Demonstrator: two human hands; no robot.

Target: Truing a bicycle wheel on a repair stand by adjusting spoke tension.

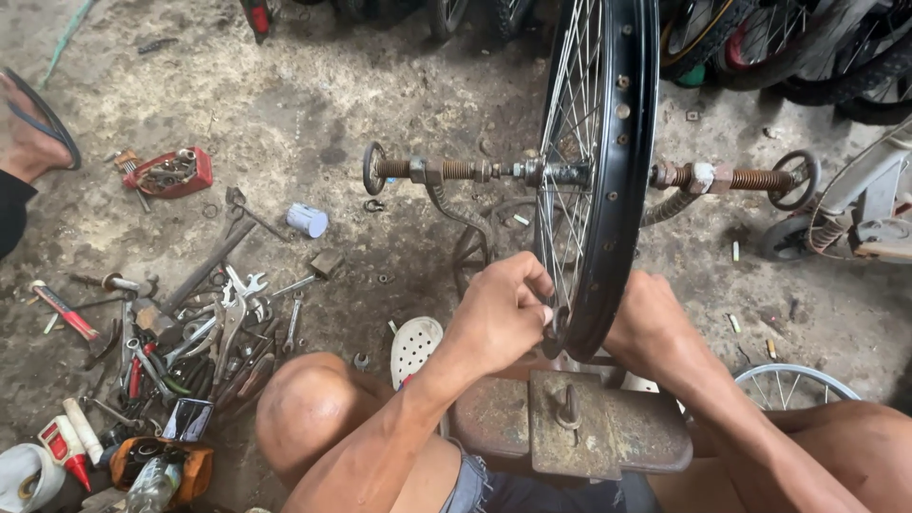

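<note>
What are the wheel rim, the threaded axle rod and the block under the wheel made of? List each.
Wheel rim: likely metal, glossy black paint with sheen.
Threaded axle rod: steel by its look, brown rust on the threads.
Block: heavy iron or steel, dull, rust-patched.

My left hand point(499, 318) has open floor beside it toward the tool pile point(204, 332). The wheel rim point(608, 190) blocks my right hand point(651, 318), with the rusty stand point(579, 427) below.

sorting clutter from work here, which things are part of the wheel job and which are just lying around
In use:
- black wheel rim on the threaded axle stand
- left hand pinching at the spokes
- right hand against the rim

Lying about:
- pile of wrenches and pliers
- red tray
- white sandal
- small wheel
</note>
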